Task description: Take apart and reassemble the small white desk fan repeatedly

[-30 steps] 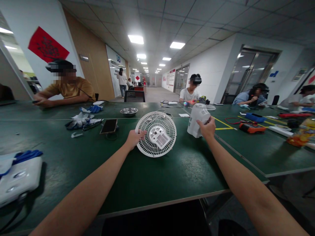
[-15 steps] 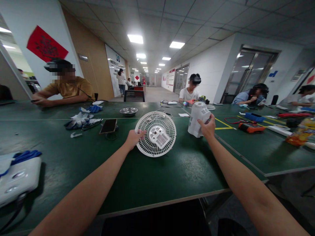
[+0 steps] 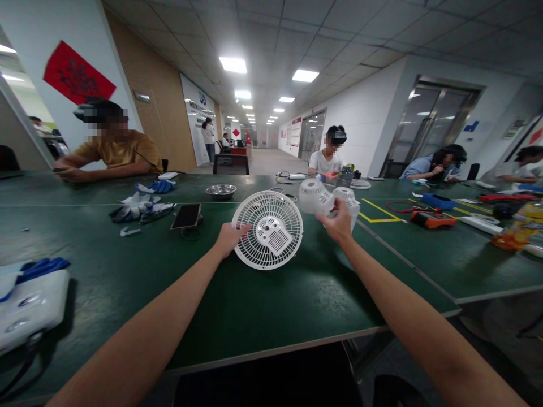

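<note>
My left hand [image 3: 229, 239] is closed on the left rim of a round white fan guard [image 3: 291, 220], its thumb lying over the grille. The guard stands tilted above the green table [image 3: 263, 316], with a slotted panel at its centre facing me. To its right, my right hand [image 3: 338, 223] grips a white vented plastic housing [image 3: 314, 198]. Motion smears the housing into a doubled, see-through shape, so its exact outline cannot be made out. It is held off the table, close to the guard's upper right edge.
A metal bowl [image 3: 221, 191], a phone-like dark panel on a stand [image 3: 185, 217] and work gloves [image 3: 138, 209] lie left of the guard. A white device [image 3: 38, 308] sits near left. An orange-black meter [image 3: 432, 219] and a bottle [image 3: 520, 229] are right. Several people sit around the table.
My right hand has swung the white housing left and tipped it over towards the fan guard; it stood upright before. My left hand and the guard have hardly moved.
</note>
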The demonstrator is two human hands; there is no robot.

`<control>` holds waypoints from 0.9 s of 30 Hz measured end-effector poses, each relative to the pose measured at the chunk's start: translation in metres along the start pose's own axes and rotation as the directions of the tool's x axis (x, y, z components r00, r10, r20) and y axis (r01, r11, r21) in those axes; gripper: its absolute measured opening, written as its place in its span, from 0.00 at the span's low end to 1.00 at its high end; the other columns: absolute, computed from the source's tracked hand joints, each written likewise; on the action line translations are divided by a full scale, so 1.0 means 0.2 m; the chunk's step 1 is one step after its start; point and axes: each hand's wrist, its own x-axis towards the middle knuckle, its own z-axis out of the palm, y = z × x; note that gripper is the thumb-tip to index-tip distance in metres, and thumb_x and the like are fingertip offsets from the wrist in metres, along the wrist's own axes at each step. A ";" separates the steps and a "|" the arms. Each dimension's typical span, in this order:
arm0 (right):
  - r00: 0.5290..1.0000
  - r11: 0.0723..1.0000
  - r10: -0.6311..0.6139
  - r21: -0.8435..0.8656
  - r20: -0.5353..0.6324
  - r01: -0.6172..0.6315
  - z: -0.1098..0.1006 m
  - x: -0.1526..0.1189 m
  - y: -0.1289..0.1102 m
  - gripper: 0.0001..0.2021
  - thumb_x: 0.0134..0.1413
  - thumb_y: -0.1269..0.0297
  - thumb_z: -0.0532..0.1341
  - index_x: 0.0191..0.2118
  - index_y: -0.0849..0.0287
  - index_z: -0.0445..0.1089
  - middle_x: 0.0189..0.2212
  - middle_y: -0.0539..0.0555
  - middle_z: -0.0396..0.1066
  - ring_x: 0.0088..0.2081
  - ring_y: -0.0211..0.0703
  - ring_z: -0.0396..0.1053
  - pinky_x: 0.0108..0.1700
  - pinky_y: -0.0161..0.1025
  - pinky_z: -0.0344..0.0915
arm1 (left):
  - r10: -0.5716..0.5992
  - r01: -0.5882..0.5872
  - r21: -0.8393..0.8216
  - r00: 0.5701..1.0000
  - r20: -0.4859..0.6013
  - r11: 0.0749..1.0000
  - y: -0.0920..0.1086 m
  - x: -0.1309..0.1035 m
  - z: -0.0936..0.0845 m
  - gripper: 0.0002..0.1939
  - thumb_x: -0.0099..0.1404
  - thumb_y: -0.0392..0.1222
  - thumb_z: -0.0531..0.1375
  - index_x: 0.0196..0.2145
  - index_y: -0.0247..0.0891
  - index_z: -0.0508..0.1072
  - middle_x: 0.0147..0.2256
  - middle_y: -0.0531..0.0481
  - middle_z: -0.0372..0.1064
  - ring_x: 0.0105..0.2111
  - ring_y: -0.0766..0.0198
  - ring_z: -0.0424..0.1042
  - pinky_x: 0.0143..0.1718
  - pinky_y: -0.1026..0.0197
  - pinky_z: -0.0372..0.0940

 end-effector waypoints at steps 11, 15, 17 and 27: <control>0.827 0.889 0.362 -0.425 0.430 -0.168 0.24 -0.14 0.05 0.37 0.45 0.40 0.64 0.54 0.64 0.63 0.47 0.67 0.71 0.47 0.60 0.70 0.49 0.51 0.64 | -0.029 0.029 0.004 1.000 0.010 1.000 -0.03 0.04 -0.01 0.20 0.49 0.50 0.72 0.34 0.31 0.78 0.32 0.41 0.78 0.30 0.54 0.77 0.34 0.52 0.72; 0.853 0.893 0.307 -0.437 0.422 -0.105 0.22 -0.14 0.02 0.34 0.51 0.42 0.61 0.57 0.63 0.64 0.52 0.70 0.67 0.55 0.65 0.64 0.56 0.58 0.58 | -0.013 0.013 0.006 1.000 0.003 1.000 -0.05 0.06 -0.03 0.19 0.50 0.48 0.71 0.36 0.32 0.78 0.36 0.40 0.78 0.34 0.53 0.78 0.37 0.51 0.72; 0.909 0.949 0.157 -0.314 0.385 -0.031 0.20 -0.13 -0.03 0.30 0.54 0.46 0.60 0.57 0.61 0.64 0.52 0.68 0.66 0.56 0.61 0.63 0.58 0.56 0.57 | 0.015 -0.015 0.013 1.000 -0.018 1.000 -0.06 0.06 -0.03 0.18 0.51 0.46 0.71 0.37 0.33 0.77 0.36 0.41 0.78 0.34 0.53 0.78 0.38 0.51 0.72; 0.270 0.407 0.120 0.201 0.955 -0.891 0.20 -0.28 -0.42 0.28 0.61 0.39 0.47 0.45 0.59 0.68 0.32 0.59 0.75 0.31 0.45 0.75 0.31 0.40 0.72 | 0.048 -0.047 0.040 0.998 -0.034 0.998 -0.01 0.02 -0.02 0.20 0.51 0.45 0.71 0.39 0.34 0.74 0.36 0.43 0.77 0.34 0.55 0.77 0.38 0.51 0.72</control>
